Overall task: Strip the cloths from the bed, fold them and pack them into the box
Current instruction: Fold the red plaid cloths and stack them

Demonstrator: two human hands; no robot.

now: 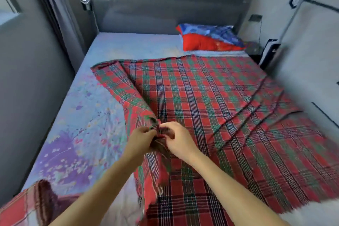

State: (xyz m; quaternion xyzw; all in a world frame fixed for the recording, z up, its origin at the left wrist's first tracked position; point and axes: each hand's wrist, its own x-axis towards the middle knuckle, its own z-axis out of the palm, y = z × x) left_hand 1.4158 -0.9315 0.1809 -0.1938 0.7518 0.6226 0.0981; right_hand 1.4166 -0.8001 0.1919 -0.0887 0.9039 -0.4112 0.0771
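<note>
At 7 o'clock in the view, nearest the camera, a second checked cloth (27, 205) is lying bunched on the near corner of the bed. Just below centre, the left hand (141, 138) and the right hand (178, 141) are meeting with fingers curled. Each is pinching a gathered edge of the red-and-green plaid cloth (211, 101). The plaid cloth is lying spread over the mattress from 6 o'clock to 3 o'clock. Its left edge is folding back over itself toward 10 o'clock, and creases are running toward 4 o'clock. A floral sheet (82, 115) is covering the mattress at 9 o'clock. A red-and-blue pillow (207, 40) is resting at 1 o'clock, near the grey headboard (165, 9) at 12 o'clock.
</note>
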